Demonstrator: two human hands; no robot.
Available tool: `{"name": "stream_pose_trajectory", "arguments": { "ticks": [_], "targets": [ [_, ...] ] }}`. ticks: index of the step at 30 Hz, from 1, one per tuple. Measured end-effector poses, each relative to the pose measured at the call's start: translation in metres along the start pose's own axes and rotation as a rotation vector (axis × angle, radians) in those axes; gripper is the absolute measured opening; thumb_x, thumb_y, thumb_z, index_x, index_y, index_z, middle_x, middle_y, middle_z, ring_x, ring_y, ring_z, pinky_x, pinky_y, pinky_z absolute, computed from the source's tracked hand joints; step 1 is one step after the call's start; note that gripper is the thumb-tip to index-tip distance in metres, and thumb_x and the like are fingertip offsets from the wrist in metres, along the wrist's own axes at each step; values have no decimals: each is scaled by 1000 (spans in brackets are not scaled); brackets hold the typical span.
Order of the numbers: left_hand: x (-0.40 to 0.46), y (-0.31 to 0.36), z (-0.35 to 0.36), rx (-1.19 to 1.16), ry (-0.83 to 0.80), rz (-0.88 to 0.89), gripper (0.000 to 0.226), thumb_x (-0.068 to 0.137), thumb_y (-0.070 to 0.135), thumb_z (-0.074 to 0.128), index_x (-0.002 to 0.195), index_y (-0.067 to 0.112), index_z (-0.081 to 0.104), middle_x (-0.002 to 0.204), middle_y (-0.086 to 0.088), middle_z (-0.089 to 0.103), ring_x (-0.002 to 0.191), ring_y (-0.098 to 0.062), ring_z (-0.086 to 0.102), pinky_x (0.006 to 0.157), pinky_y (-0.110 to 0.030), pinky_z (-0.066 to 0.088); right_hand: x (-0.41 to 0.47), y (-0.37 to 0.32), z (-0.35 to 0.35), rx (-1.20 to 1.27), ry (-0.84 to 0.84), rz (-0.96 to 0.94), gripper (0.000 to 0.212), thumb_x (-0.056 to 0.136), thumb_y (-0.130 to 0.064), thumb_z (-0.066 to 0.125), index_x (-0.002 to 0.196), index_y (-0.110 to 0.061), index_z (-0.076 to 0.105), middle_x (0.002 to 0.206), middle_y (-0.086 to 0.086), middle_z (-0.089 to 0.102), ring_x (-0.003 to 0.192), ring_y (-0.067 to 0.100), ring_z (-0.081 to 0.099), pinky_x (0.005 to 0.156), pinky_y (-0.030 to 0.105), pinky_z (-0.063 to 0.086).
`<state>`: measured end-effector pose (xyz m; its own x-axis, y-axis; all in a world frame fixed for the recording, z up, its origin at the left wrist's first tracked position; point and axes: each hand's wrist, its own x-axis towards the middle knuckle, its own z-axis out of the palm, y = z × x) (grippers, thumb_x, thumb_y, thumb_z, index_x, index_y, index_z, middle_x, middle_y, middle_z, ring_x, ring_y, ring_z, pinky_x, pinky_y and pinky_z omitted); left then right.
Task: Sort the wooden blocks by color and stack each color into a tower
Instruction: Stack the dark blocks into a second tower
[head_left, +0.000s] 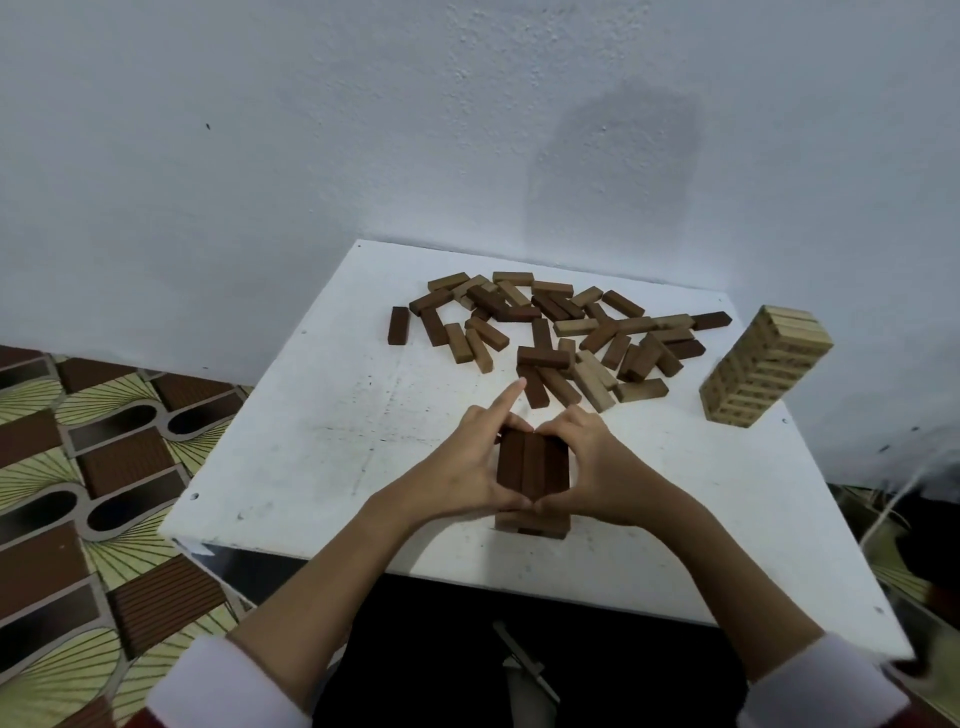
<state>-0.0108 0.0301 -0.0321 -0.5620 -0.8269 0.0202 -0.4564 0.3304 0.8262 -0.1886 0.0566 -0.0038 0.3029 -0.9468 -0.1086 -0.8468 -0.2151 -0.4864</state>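
A short tower of dark brown blocks stands near the front edge of the white table. My left hand holds its left side, thumb on the near edge and index finger sticking out straight. My right hand holds the right side the same way, fingers curled over the far end. A tall tower of light blocks stands tilted-looking at the right edge. A loose pile of mixed dark, mid-brown and light blocks lies across the back of the table.
A single dark block lies apart at the pile's left. The table stands against a white wall. A patterned floor mat lies on the left, and the table's front edge is close to my body.
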Motion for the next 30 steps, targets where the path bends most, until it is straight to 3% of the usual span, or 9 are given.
{"name": "stream_pose_trajectory", "arguments": {
  "ticks": [2,10,13,16,19,22,30],
  "targets": [
    [-3,3,6,6,-17,7,117,66,25,85,150,29,4,123,7,48,115,-7,35,100,-20,31,-7,1,3,-3,4,8,70,66,-37,81,124,-18,48,118,1,43,107,13,36,88,27,40],
    [-12,1,12,46,-46,10,116,64,33,83,150,27,5,124,6,45,116,-9,32,103,-29,34,-14,6,13,-12,16,-12,73,65,-41,80,126,-18,47,116,-1,42,106,12,35,95,37,41],
    [-13,3,12,53,-54,9,117,62,37,81,150,26,4,125,7,44,116,-8,32,100,-24,32,-16,8,13,-28,-4,-14,80,66,-44,80,131,-19,42,122,-1,39,110,12,34,98,39,38],
    [-13,0,12,60,-64,-6,118,66,30,85,149,27,2,131,7,40,120,-6,30,99,-20,28,-18,11,15,-32,-28,-1,99,63,-48,81,142,-19,27,136,0,31,123,15,28,105,40,33],
    [-16,-6,13,29,-49,-23,119,64,29,86,149,28,3,135,7,37,123,-4,30,96,-6,25,-20,13,19,-13,-27,16,108,62,-49,81,145,-19,18,144,0,27,129,18,26,108,41,31],
    [-18,-8,14,-3,-33,-27,117,64,27,86,148,29,5,133,8,39,123,-3,33,93,2,23,-22,15,22,56,5,12,108,62,-43,83,145,-18,18,142,0,32,128,16,29,107,40,33],
    [-16,-8,14,-35,-14,-42,111,67,24,84,149,30,10,127,11,45,121,-3,38,93,0,25,-24,19,26,155,90,-30,100,65,-35,83,143,-18,24,133,1,41,120,14,36,103,38,36]
  ]
}}
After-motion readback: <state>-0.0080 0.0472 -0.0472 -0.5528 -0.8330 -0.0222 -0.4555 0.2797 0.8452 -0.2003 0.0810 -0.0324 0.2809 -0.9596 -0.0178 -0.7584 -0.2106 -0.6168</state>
